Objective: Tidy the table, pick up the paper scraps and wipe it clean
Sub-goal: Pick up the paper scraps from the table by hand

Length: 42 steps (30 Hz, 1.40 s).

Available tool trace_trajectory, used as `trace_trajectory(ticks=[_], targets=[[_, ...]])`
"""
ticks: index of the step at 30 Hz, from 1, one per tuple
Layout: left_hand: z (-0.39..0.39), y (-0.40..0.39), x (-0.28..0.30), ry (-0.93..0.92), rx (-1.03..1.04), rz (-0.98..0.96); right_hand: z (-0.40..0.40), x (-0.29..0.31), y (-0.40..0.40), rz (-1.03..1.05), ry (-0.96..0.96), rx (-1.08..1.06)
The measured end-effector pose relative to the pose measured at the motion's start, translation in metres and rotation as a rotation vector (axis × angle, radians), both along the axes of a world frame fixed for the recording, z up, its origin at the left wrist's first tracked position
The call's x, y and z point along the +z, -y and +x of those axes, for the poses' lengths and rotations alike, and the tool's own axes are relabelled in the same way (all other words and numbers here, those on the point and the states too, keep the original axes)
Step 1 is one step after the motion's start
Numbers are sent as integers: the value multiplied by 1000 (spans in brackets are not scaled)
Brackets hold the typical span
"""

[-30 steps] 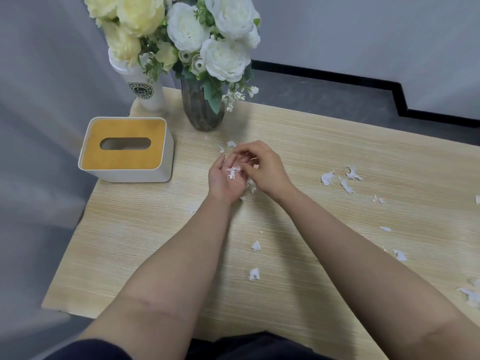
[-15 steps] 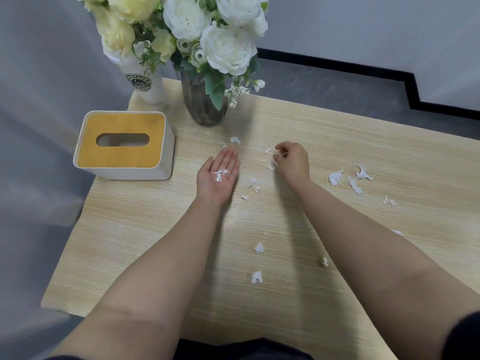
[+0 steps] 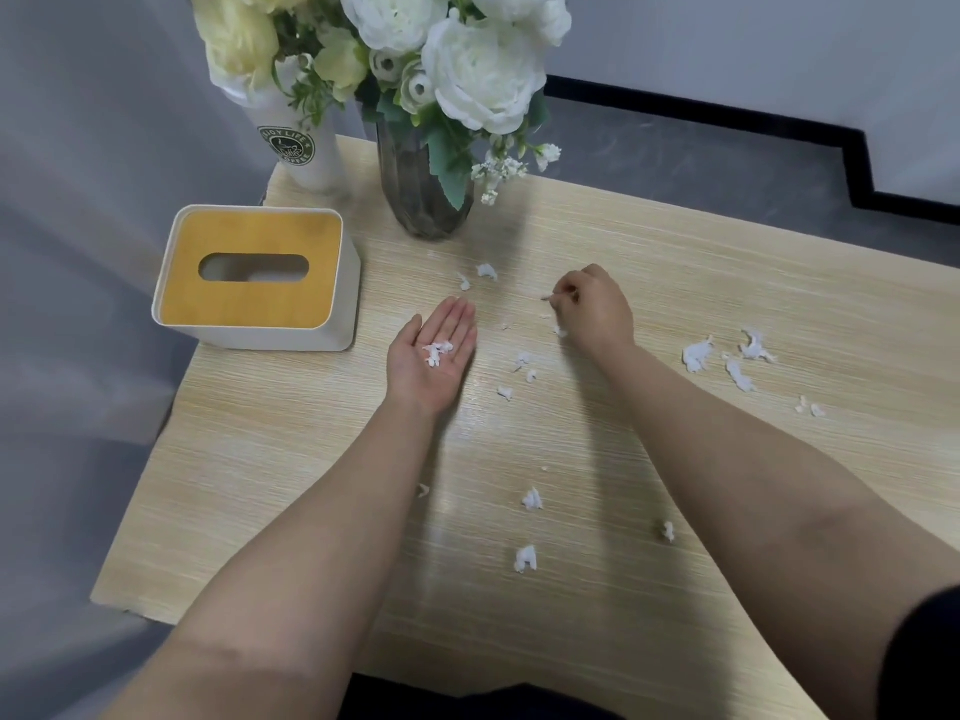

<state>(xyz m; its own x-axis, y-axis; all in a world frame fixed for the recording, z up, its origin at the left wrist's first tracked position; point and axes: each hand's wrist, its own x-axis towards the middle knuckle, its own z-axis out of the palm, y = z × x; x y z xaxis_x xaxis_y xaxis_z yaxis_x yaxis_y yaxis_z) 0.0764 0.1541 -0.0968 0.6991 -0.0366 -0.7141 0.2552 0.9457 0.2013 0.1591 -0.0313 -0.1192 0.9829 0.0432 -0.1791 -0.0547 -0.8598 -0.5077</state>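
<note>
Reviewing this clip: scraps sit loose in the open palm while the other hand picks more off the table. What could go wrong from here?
1. The collected scraps lie loose on the flat left hand; a tilt could spill them back.
2. The right hand pinches a tiny scrap; such a light grip could drop it.
3. Two scraps lie near the glass vase; reaching for them could nudge it.

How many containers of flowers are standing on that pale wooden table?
2: a dark ribbed glass vase at the table's far edge, and a white cup with a round logo just left of it at the far corner.
</note>
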Motion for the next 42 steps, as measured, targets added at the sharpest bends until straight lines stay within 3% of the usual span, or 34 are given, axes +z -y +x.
trace_trajectory(ticks=[4,9,23,35,42], targets=[[-1,4,0,-15,-3,1,-14,-2,1,-23,22,177],[-5,6,1,-22,-2,-5,-17,-7,-2,-119,45,251],[-13,-29,-5,-35,59,25,12,-5,-90,160,-17,118],[-23,-43,-6,-53,49,51,12,-9,-103,-84,76,307],[-21,-35,-10,-56,31,41,3,9,-90,216,73,147]])
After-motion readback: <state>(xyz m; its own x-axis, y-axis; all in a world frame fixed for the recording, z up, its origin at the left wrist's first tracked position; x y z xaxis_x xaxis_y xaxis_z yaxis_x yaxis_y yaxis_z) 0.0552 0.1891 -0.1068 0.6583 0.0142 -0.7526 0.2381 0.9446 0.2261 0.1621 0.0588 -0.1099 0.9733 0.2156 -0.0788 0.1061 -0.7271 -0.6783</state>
